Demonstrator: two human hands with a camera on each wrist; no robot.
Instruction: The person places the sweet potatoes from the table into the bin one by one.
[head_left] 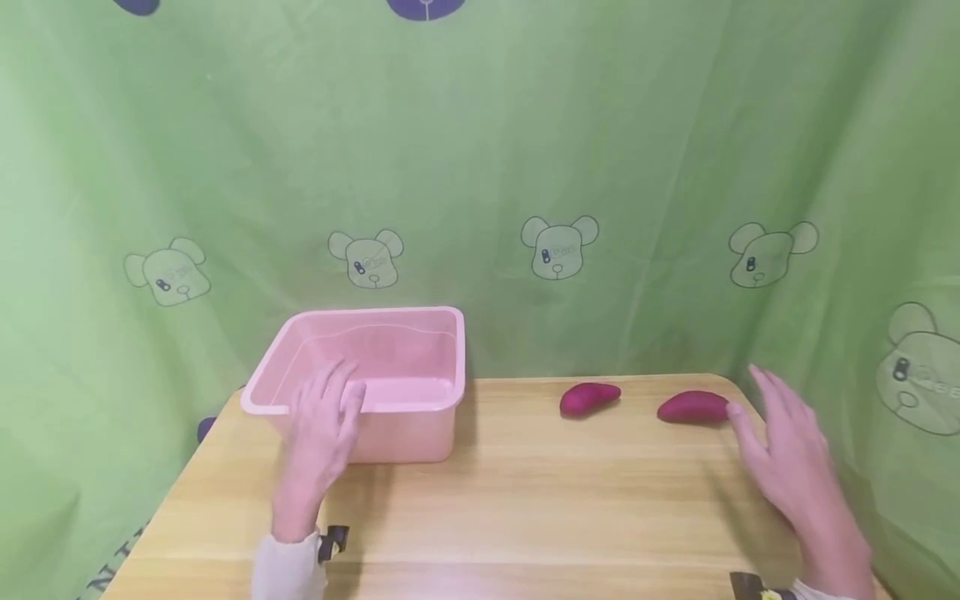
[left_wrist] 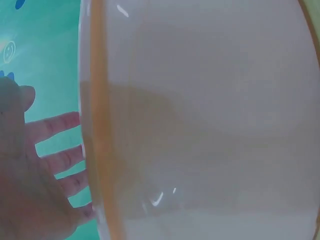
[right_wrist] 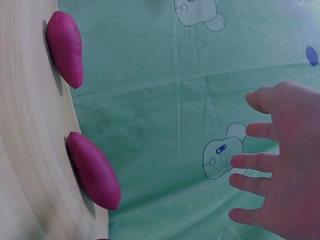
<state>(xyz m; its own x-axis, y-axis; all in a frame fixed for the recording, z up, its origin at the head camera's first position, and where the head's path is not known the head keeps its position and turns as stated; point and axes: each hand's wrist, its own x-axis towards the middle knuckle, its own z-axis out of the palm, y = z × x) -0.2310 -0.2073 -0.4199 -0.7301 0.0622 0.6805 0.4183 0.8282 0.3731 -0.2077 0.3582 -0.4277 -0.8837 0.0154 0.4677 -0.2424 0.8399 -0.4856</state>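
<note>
A pink plastic basin [head_left: 405, 433] stands at the table's left. My left hand [head_left: 324, 425] is at its near rim, fingers loosely extended over it and gripping nothing; in the left wrist view the fingertips [left_wrist: 67, 159] pass behind the rim. Two purple sweet potatoes lie at the back right: one nearer the middle [head_left: 589, 399], and a second sweet potato [head_left: 693, 407] close to my right hand [head_left: 791, 442]. That hand is raised above the table's right side, fingers spread and palm bare in the right wrist view.
The light wooden table [head_left: 525, 517] ends behind the sweet potatoes at a green curtain [head_left: 637, 167] with bear-head prints, which also hangs along both sides. A dark red sliver shows at the right wrist view's bottom edge.
</note>
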